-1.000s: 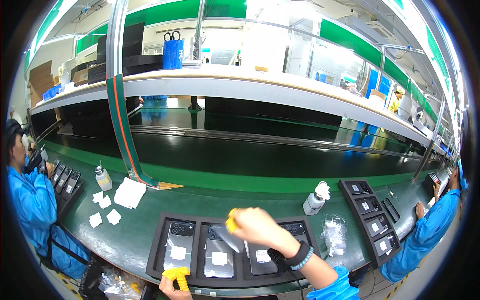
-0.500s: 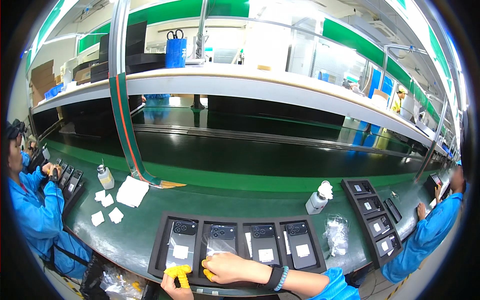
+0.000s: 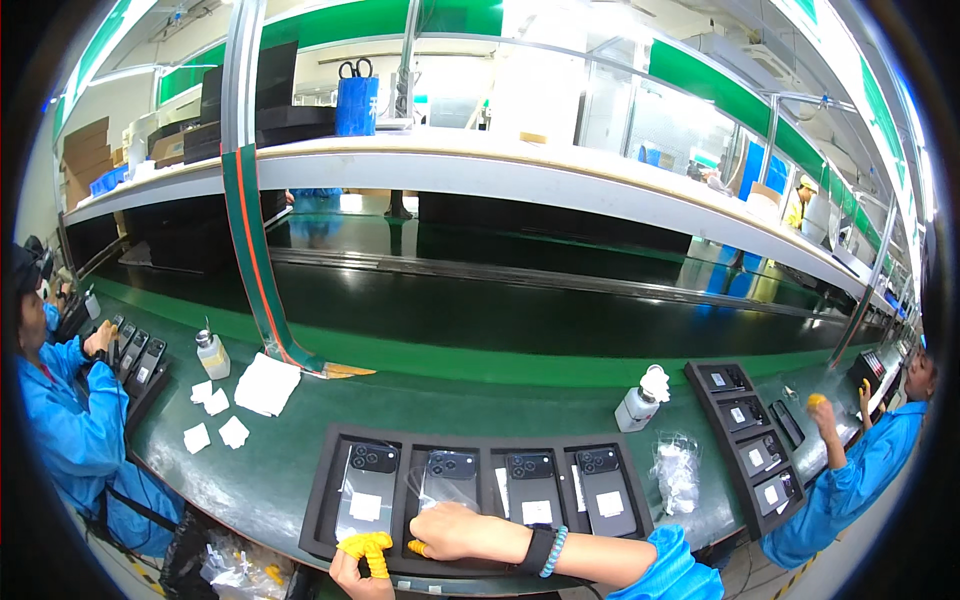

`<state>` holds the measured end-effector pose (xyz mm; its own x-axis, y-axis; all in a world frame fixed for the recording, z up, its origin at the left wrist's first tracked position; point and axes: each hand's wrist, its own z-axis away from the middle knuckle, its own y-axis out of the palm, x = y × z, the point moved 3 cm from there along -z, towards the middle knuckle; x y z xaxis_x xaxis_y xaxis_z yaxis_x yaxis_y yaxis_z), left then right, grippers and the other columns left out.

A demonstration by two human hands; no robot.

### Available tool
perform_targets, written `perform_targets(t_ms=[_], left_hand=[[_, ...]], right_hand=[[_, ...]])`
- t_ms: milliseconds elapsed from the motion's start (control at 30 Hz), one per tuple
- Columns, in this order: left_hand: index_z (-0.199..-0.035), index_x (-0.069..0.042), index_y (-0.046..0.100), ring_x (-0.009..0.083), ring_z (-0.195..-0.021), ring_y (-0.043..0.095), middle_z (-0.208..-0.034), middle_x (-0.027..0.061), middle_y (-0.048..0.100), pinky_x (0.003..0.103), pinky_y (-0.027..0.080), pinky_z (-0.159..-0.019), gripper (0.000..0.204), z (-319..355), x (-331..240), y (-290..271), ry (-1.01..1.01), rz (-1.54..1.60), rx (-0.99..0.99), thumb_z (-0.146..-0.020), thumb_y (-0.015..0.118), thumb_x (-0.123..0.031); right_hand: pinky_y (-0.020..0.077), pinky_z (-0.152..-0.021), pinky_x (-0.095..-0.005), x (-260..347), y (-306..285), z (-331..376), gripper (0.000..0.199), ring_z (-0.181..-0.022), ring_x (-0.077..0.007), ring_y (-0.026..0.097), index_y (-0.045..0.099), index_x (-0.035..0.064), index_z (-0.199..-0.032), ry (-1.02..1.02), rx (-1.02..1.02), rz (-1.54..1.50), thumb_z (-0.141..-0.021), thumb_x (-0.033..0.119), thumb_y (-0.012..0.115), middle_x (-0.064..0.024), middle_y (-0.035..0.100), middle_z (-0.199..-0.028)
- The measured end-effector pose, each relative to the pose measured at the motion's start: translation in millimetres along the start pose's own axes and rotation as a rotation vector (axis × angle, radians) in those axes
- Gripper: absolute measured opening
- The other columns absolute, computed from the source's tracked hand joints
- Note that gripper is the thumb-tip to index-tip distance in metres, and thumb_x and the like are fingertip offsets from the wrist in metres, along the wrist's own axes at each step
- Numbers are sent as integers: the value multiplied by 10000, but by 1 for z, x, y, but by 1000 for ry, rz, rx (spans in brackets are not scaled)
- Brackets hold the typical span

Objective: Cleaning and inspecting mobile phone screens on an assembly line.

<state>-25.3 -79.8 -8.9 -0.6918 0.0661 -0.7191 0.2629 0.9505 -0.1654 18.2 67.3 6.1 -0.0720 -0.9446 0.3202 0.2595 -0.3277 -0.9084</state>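
Holding film apparently, right hand over phone, left hand at tray.

A long, dark-green, glossy workbench curves across the foreground, edged at the back by a brighter green strip. Behind it, dull-silver metal rails cross a dark, shiny surface. Above runs a pale raised shelf with a grey front edge, near a silver metal post. Bright green horizontal panels span the white, strongly lit room; light-grey floor shows lower right.
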Motion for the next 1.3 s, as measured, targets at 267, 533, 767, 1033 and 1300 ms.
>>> perform_targets(t_ms=[267, 533, 767, 1033, 1300], left_hand=[[-838, 24, 630, 286, -740, 620, -795, 133, 653, 383, 484, -813, 96, 2, 3, 1, 16, 4, 20, -883, 573, -39], [-844, 17, 634, 295, -746, 623, -805, 131, 656, 377, 491, -787, 85, 1, 2, 0, -2, -24, 36, -877, 578, -39], [-834, 9, 638, 295, -745, 625, -802, 124, 657, 382, 491, -794, 80, 2, 4, 1, 31, -43, 50, -869, 579, -33], [-832, -13, 652, 292, -739, 626, -799, 115, 659, 378, 493, -761, 74, 3, 6, 1, 54, -47, 53, -857, 583, -24], [-841, -21, 658, 293, -741, 628, -808, 112, 665, 373, 487, -708, 70, 2, 3, 3, 75, -81, 56, -849, 589, -28]], right_hand=[[494, -711, -467, -13, -4, 0, 233, -821, -399, 622, 607, -23, -842, -19, 64, -106, -762, 195, 586, -233, 638, -827], [527, -741, -414, 7, -4, -1, 240, -876, -336, 653, 680, -11, -837, 137, 49, 35, -720, 197, 652, -192, 674, -882], [488, -751, -448, -6, -4, 2, 253, -894, -387, 615, 596, -50, -914, 25, 210, -44, -807, 179, 599, -238, 636, -895], [458, -678, -457, -36, -10, 10, 259, -814, -398, 612, 555, -25, -959, -52, 163, -192, -845, 208, 548, -227, 634, -824], [515, -658, -448, 10, -7, 13, 261, -739, -383, 641, 641, -45, -727, -5, -39, 61, -710, 216, 631, -214, 638, -728]])
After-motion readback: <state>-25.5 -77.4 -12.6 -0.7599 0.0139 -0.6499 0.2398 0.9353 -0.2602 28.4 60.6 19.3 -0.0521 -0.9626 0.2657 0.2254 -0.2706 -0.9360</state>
